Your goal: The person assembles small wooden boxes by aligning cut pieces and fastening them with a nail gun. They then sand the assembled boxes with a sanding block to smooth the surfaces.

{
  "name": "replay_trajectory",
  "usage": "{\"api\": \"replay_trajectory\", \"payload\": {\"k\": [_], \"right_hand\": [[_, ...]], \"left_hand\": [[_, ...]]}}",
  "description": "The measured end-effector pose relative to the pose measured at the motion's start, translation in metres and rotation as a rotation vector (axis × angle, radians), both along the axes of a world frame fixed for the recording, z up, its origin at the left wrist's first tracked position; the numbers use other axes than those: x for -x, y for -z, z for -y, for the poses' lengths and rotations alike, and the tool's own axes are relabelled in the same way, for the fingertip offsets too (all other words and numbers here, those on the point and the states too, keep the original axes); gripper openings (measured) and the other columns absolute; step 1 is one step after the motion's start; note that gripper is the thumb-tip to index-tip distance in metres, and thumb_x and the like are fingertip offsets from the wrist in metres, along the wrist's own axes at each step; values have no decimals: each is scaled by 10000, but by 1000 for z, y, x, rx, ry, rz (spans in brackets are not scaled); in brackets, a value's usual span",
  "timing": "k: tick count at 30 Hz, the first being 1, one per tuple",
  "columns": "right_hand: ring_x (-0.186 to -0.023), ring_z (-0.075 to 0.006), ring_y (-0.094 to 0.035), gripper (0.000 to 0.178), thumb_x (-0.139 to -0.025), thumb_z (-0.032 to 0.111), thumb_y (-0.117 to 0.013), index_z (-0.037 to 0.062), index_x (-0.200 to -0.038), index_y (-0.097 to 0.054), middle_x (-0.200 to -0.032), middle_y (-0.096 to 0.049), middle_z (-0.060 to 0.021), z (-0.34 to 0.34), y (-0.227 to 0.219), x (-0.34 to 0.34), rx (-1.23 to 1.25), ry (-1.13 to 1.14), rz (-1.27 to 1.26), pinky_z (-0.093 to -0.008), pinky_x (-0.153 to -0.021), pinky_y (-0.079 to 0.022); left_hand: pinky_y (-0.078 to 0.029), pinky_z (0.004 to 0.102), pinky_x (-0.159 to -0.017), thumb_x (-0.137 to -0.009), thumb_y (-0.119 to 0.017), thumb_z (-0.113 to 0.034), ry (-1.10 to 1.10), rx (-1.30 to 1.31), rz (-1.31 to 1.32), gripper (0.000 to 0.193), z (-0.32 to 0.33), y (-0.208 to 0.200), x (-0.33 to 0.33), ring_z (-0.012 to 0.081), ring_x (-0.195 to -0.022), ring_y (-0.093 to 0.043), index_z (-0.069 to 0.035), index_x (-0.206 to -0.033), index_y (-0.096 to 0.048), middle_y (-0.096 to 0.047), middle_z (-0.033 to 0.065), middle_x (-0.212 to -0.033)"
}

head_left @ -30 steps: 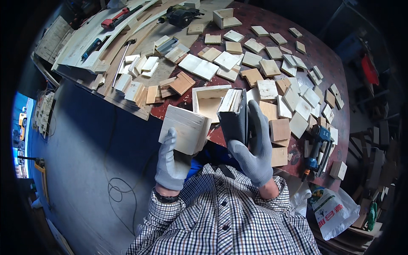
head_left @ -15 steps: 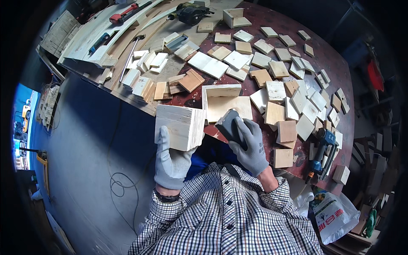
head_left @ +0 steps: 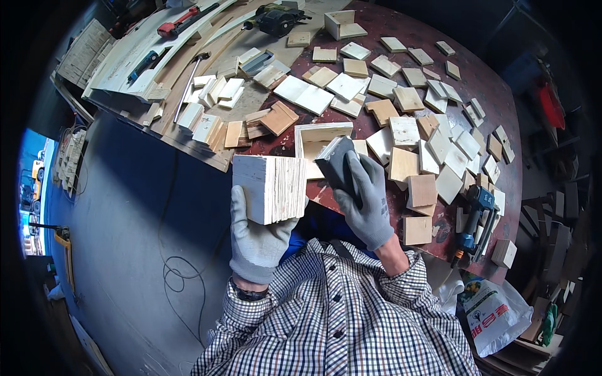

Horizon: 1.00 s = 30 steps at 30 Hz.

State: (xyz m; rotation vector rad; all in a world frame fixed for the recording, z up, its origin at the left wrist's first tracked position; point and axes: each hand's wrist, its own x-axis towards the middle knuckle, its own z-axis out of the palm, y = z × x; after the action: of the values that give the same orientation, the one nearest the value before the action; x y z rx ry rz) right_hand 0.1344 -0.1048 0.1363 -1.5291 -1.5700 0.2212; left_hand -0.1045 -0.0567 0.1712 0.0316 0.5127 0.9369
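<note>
My left hand (head_left: 258,241), in a grey-white glove, grips a squarish plywood block (head_left: 269,188) from below and holds it up. Its striped, layered edges face right, towards the other hand. In my gloved right hand (head_left: 365,207) is a sanding block (head_left: 338,166) with a dark grey sheet wrapped round it, held tilted. A small gap parts it from the plywood block. Just behind both hands, an L-shaped assembly of plywood pieces (head_left: 323,131) stands on the dark red table, partly covered by the sanding block.
Many loose wooden pieces (head_left: 404,131) cover the red tabletop (head_left: 495,81). A blue air nailer (head_left: 480,216) lies at the right edge. On the left bench are a hammer (head_left: 188,88), a red tool (head_left: 179,26) and a dark power tool (head_left: 276,20). A cable (head_left: 175,276) coils on the floor.
The plywood block has turned slightly, showing more of its layered edge. My right hand has raised the sanding block and tipped it more upright. The whole view has shifted a little.
</note>
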Motion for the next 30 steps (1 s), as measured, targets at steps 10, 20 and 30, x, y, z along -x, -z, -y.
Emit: {"api": "replay_trajectory", "payload": {"k": [10, 20, 30], "right_hand": [[-1286, -368, -583, 689, -779, 163, -800, 340, -1432, -667, -1452, -549, -206, 3, -83, 55, -337, -250, 216, -502, -1084, -485], [-1378, -222, -528, 803, -1044, 327, -631, 24, -1687, -260, -1582, -459, -180, 5, -46, 11, 236, -52, -1144, -351, -1144, -450], [-1466, -331, -462, 605, -1116, 263, -471, -34, -1629, -353, -1608, -433, -239, 14, -63, 44, 47, -386, -754, -410, -1190, -402]], "left_hand": [[-492, 476, -1165, -1077, -556, -553, 157, -694, -620, 618, 15, 9, -13, 261, -1429, -538, -169, -1559, -501, -583, 98, -1520], [-442, 573, -1169, -1025, -529, -678, -88, -97, 241, 781, 0, -6, -2, 367, -1421, -536, -149, -1597, -481, -567, 163, -1534], [-405, 499, -1210, -1061, -496, -670, -247, -377, -355, 850, 4, 3, -22, 276, -1430, -499, -149, -1680, -237, -465, 143, -1572]]}}
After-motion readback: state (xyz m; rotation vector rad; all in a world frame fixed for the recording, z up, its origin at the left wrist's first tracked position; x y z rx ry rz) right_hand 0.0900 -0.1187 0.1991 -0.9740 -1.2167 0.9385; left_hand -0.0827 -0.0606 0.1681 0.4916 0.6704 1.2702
